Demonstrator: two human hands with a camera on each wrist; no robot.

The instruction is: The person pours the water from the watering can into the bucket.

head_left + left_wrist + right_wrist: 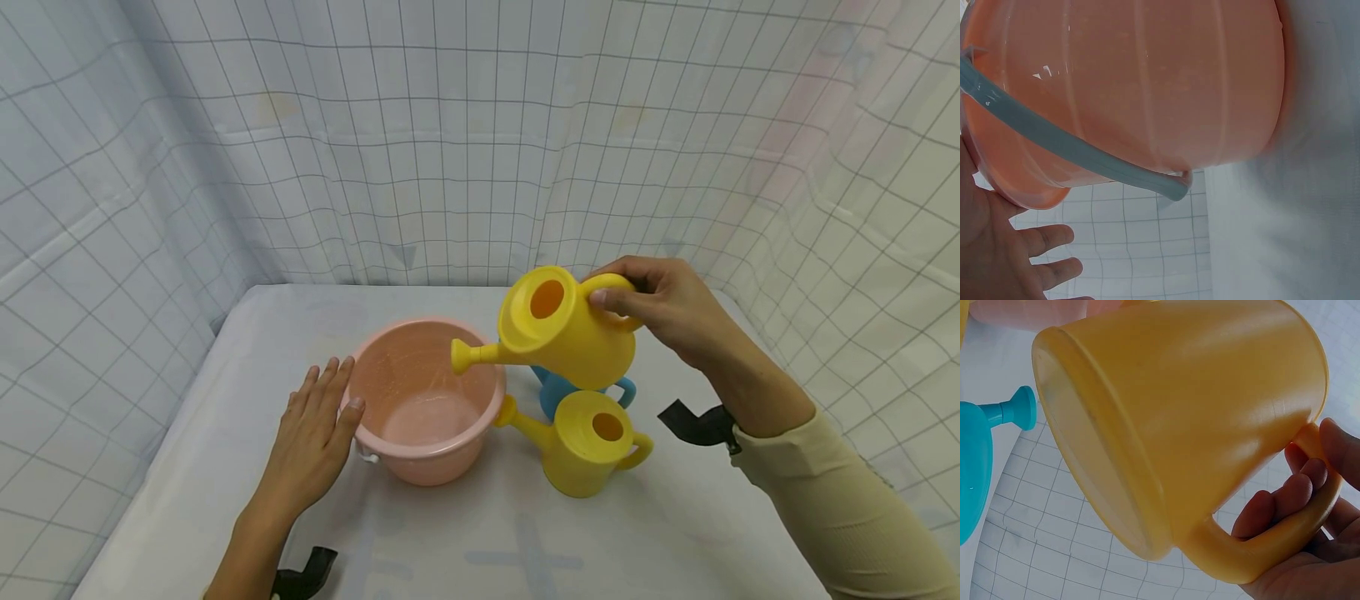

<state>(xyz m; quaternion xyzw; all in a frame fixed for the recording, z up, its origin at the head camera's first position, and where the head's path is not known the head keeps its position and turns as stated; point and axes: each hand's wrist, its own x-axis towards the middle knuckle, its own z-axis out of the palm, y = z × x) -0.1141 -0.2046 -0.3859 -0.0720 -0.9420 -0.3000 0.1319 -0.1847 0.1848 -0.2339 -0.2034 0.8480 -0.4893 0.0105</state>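
Observation:
My right hand [663, 304] grips the handle of a yellow watering can [570, 333], raised and tipped toward the left, its spout over the right part of a pink bucket [427, 450]. In the right wrist view, fingers [1272, 503] curl through the handle under the can's body [1191, 425]. My left hand [311, 437] lies along the bucket's left rim with fingers straight; the left wrist view has it at the rim too, beside the bucket's grey handle [1072, 140]. A little water shows inside the bucket.
A second yellow watering can [581, 450] stands right of the bucket, its spout at the bucket's wall. Behind it is a blue watering can [555, 392], partly hidden by the raised can. A white cloth covers the table [300, 325]; checked curtains [450, 167] enclose it.

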